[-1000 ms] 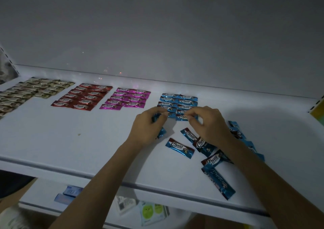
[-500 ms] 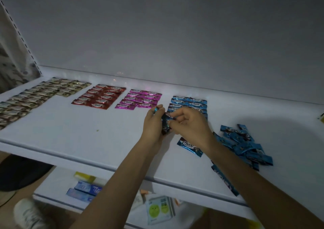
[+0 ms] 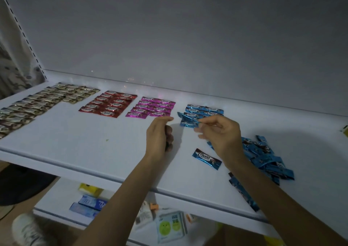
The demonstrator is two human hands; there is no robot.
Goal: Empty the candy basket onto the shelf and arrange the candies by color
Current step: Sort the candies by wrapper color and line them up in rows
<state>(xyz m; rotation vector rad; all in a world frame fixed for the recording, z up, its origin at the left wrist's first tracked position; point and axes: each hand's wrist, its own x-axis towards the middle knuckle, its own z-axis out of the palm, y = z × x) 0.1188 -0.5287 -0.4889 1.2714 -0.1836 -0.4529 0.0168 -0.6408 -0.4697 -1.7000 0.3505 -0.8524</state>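
- While the right hand pinched one blue candy by its end between thumb and forefinger, that candy was at the front of the blue rows on the shelf.
- The left hand hung just beside it, with its fingers curled round a dark object too hidden to name.
- A single blue candy lay near the right wrist, beside a loose blue pile.
- Pink rows, red rows and pale rows lay in turn to the left.
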